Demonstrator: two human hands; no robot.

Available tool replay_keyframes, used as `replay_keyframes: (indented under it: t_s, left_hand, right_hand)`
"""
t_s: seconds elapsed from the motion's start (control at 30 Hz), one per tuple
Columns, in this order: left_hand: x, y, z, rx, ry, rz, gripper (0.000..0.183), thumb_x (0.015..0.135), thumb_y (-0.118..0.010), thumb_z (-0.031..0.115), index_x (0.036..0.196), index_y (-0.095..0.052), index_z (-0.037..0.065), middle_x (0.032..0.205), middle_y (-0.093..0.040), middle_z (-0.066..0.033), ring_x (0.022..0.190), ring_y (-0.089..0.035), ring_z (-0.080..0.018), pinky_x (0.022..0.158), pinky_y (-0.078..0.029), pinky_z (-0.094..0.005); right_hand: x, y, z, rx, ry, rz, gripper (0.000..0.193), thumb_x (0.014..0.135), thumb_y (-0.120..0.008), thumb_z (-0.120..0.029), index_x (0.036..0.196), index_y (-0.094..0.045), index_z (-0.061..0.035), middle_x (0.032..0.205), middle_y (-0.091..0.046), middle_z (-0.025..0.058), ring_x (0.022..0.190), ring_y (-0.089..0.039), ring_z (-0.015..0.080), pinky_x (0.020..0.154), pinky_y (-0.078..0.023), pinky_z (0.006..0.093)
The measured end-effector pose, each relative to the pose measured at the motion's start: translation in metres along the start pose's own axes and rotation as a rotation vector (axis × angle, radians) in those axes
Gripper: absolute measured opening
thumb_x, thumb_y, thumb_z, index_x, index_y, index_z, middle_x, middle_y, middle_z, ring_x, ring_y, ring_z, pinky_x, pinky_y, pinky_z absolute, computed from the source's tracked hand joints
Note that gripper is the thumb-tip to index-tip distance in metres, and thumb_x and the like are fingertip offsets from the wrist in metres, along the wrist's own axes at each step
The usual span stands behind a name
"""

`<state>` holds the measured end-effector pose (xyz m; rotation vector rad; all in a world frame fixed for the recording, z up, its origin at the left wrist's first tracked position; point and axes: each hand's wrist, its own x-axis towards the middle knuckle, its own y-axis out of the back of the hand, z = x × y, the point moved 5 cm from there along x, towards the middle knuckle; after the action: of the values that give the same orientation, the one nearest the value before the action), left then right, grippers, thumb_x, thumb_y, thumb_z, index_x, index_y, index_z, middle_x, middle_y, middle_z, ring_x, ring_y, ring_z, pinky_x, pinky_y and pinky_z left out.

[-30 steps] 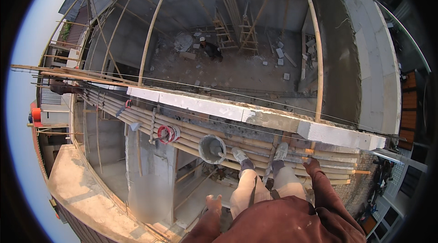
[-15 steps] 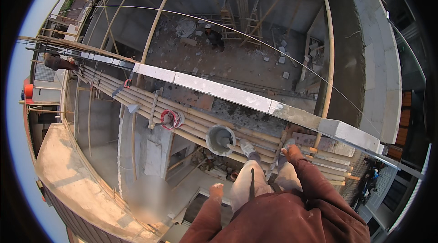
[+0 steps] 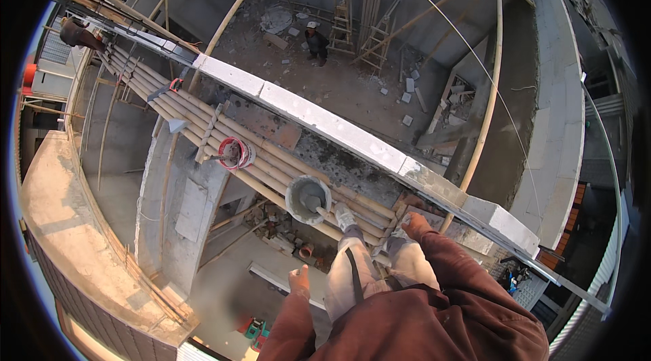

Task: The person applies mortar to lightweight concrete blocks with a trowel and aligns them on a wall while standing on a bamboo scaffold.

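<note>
Left hand (image 3: 298,282): out over the gap left of the left leg; grip about half open, fingers loosely curled, nothing visible in it. Right hand (image 3: 416,226): ahead of the right leg, near side of the white block wall (image 3: 332,124); grip curled in, can't tell how tight or whether it has hold of anything.

Grey bucket (image 3: 293,205): on the bamboo poles (image 3: 273,170), just left of the left shoe (image 3: 344,215). Grey mix inside, handle leaning over its right rim. Farther left, same poles: red-and-white pail (image 3: 248,155) with a handle out its left side, then a pale wedge-shaped piece (image 3: 178,125) and a saw-like tool (image 3: 161,91).

In the way: block wall runs far left to near right along the far side of the poles. Upright bamboo pole (image 3: 499,49) stands beyond, right of the right hand. Bucket and pail block part of the walkway. Open gap on the near side, rubble (image 3: 288,237) below.

Co-worker (image 3: 80,34) at the far left end; second person (image 3: 316,44) on the far floor, left of wooden trestles (image 3: 342,22).
</note>
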<state>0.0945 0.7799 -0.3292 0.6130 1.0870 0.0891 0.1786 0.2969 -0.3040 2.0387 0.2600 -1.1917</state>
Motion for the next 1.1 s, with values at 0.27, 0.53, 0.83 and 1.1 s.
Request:
replay_keyframes:
  t_s: [0.27, 0.53, 0.83, 1.1]
  left_hand:
    - [0.0, -0.069, 0.001, -0.154, 0.08, 0.18, 0.05, 0.08, -0.068, 0.042, 0.096, -0.063, -0.005, 0.092, -0.067, -0.0179, 0.088, -0.063, -0.0304, 0.08, -0.048, -0.0408]
    - [0.131, -0.141, -0.038, -0.062, -0.089, 0.119, 0.053, 0.095, -0.039, 0.046, 0.081, -0.063, 0.002, 0.079, -0.063, -0.0226, 0.078, -0.06, -0.0392, 0.072, -0.043, -0.0499]
    - [0.261, -0.19, -0.045, -1.261, 0.435, 0.01, 0.09, 0.078, -0.065, 0.06, 0.144, -0.03, 0.009, 0.145, -0.034, -0.013, 0.131, -0.038, -0.0306, 0.105, -0.031, -0.0495]
    - [0.32, -0.23, -0.032, -1.88, 0.193, -0.18, 0.04, 0.092, -0.057, 0.022, 0.127, -0.047, 0.005, 0.13, -0.053, -0.0122, 0.119, -0.052, -0.028, 0.101, -0.041, -0.0457]
  right_hand:
    - [0.035, 0.017, -0.001, -0.172, 0.025, 0.037, 0.046, 0.079, -0.068, -0.028, 0.117, -0.06, -0.0043, 0.112, -0.063, 0.0224, 0.108, -0.059, 0.0376, 0.094, -0.046, 0.0413]
    - [0.116, -0.044, -0.01, -0.363, 0.159, -0.057, 0.04, 0.081, -0.068, -0.029, 0.11, -0.061, -0.0037, 0.1, -0.067, 0.0197, 0.099, -0.063, 0.0359, 0.087, -0.049, 0.0418]
    - [0.205, -0.165, -0.087, -0.425, 0.301, -0.289, 0.042, 0.082, -0.067, -0.029, 0.11, -0.06, 0.0022, 0.1, -0.066, 0.0212, 0.095, -0.063, 0.0364, 0.083, -0.05, 0.0391]
    - [0.204, -0.216, -0.028, -0.287, 0.393, -0.301, 0.052, 0.082, -0.067, -0.037, 0.11, -0.058, 0.0069, 0.106, -0.063, 0.0269, 0.1, -0.061, 0.0406, 0.086, -0.048, 0.0421]
